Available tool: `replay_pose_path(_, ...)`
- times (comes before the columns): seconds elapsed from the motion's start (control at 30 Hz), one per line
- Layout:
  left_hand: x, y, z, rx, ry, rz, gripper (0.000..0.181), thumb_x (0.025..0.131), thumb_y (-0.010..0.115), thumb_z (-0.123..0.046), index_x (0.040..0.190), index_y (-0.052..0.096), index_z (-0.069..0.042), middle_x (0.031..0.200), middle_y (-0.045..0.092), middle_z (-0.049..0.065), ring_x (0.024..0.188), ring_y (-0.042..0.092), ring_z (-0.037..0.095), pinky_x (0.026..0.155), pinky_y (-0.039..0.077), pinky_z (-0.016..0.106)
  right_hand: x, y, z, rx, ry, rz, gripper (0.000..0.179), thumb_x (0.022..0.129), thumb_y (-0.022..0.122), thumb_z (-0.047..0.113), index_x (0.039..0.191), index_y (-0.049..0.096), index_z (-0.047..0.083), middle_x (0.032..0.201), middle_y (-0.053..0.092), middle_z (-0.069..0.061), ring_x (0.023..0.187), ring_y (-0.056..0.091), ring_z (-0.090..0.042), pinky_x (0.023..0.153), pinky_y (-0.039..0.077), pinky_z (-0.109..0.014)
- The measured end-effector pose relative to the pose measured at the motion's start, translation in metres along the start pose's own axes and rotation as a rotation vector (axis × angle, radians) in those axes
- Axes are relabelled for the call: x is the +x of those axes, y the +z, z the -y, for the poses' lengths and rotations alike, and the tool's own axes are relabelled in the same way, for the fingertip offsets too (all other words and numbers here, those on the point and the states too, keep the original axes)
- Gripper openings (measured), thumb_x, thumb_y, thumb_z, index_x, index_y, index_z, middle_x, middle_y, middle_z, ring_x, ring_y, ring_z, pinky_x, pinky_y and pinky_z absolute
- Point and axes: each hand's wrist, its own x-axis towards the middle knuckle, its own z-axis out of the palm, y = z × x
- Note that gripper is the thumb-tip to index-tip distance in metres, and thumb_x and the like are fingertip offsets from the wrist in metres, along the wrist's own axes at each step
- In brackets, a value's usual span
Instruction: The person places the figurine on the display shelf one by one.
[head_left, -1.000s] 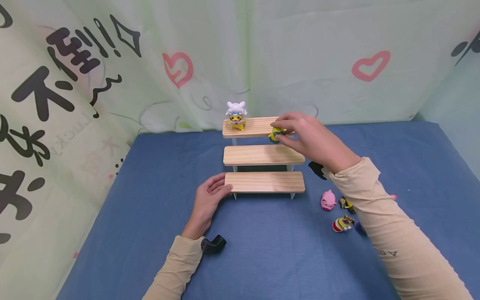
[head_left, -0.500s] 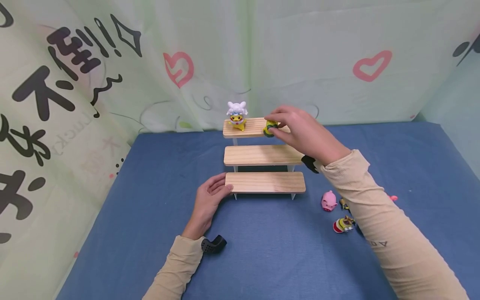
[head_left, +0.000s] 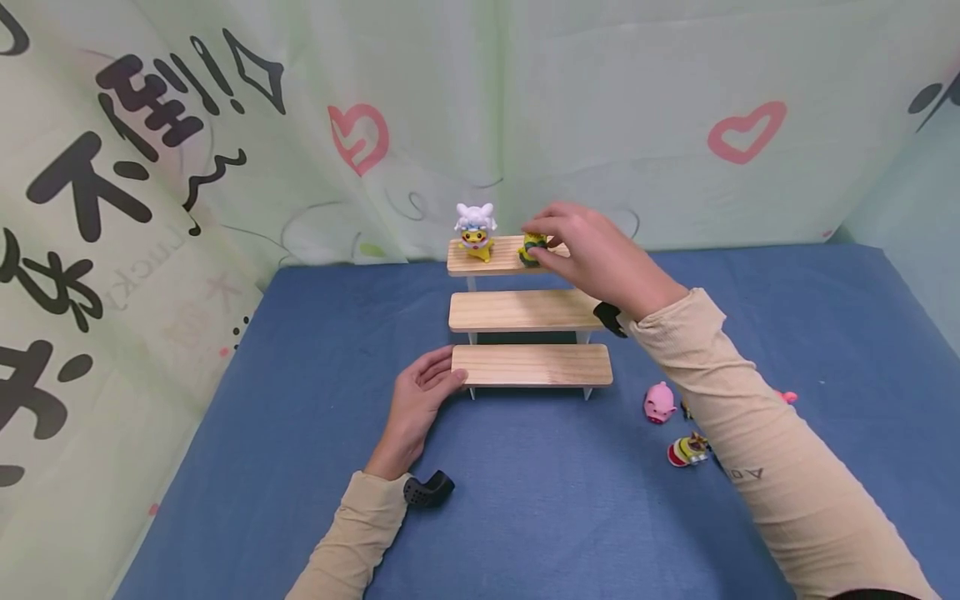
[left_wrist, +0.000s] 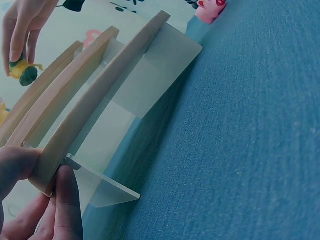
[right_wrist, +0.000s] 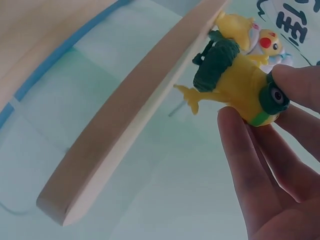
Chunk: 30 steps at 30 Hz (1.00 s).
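A small yellow-and-green figure is pinched by the head between the thumb and fingers of the right hand, at the top plank of a stepped wooden stand; whether its feet touch the wood cannot be told. Just left of the right fingertips, a white-hatted figure is stood upright on the same plank. Nearer the wearer, below the right hand, the middle plank and the bottom plank are seen. The bottom plank's left end is gripped by the left hand, thumb above, fingers beneath.

The held figure could be toppled or dropped, it is judged, if it is released before its feet are flat. The white-hatted figure could be knocked by fingertips moved farther left, and the stand jolted if the left grip slips.

Counted: three planks; one figure held, one standing; beside the right forearm, one pink pig and one red-and-yellow figure are plainly shown, with at least two pieces partly hidden by the sleeve.
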Motion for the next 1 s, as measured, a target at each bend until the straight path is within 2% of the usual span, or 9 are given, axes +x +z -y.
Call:
replay_pose_path(0.23, 0.001, 0.001, 0.0, -0.016, -0.002, 0.001, 0.048, 0.088, 0.074, -0.004, 0.133, 0.058, -0.003, 0.126, 0.063, 0.017, 0.102, 0.067, 0.016, 0.086, 0.059, 0.026, 0.01, 0.003, -0.001, -0.013, -0.008, 0.009, 0.029, 0.093, 0.068, 0.007, 0.121, 0.067, -0.003, 0.118, 0.065, -0.019, 0.101, 0.066, -0.031, 0.088, 0.058, -0.043)
replay_pose_path(0.43, 0.001, 0.001, 0.0, -0.011, -0.004, -0.001, 0.049, 0.088, 0.075, -0.005, 0.134, 0.058, -0.004, 0.127, 0.063, 0.017, 0.103, 0.067, 0.017, 0.085, 0.06, 0.026, 0.016, 0.005, -0.002, -0.011, 0.024, 0.021, 0.033, 0.093, 0.068, 0.007, 0.125, 0.065, -0.004, 0.123, 0.063, -0.02, 0.107, 0.063, -0.032, 0.092, 0.056, -0.044)
replay_pose_path(1.0, 0.001, 0.0, 0.001, -0.004, 0.001, -0.001, 0.048, 0.088, 0.074, -0.004, 0.133, 0.058, -0.003, 0.127, 0.063, 0.016, 0.104, 0.067, 0.016, 0.085, 0.059, 0.026, 0.023, 0.008, -0.005, 0.001, 0.041, 0.024, 0.034, 0.093, 0.068, 0.007, 0.126, 0.064, -0.003, 0.124, 0.062, -0.019, 0.104, 0.064, -0.031, 0.091, 0.057, -0.043)
